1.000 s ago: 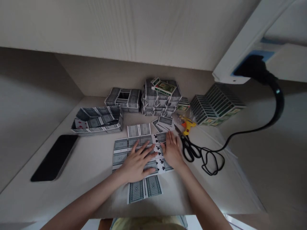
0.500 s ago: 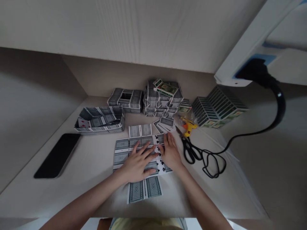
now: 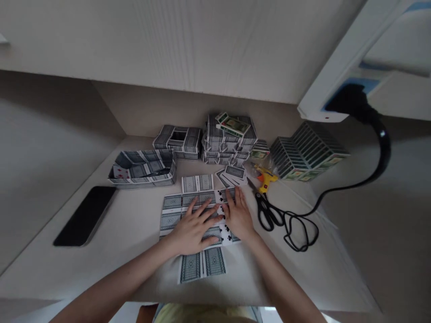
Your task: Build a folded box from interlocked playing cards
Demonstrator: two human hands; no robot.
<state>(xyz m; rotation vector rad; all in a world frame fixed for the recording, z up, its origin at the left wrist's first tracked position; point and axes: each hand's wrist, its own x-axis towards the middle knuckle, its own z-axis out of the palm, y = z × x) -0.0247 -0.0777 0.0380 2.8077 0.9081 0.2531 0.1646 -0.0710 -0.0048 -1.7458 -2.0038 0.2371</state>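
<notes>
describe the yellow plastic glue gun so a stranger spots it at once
On the pale desk, look right of the bare right hand to the black-handled scissors. Just beyond their handles lies the yellow plastic glue gun, its bright body unlike the black handles.

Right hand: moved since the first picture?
Yes, slightly left: the gap between the right hand and the black scissors on the desk has widened.
</notes>
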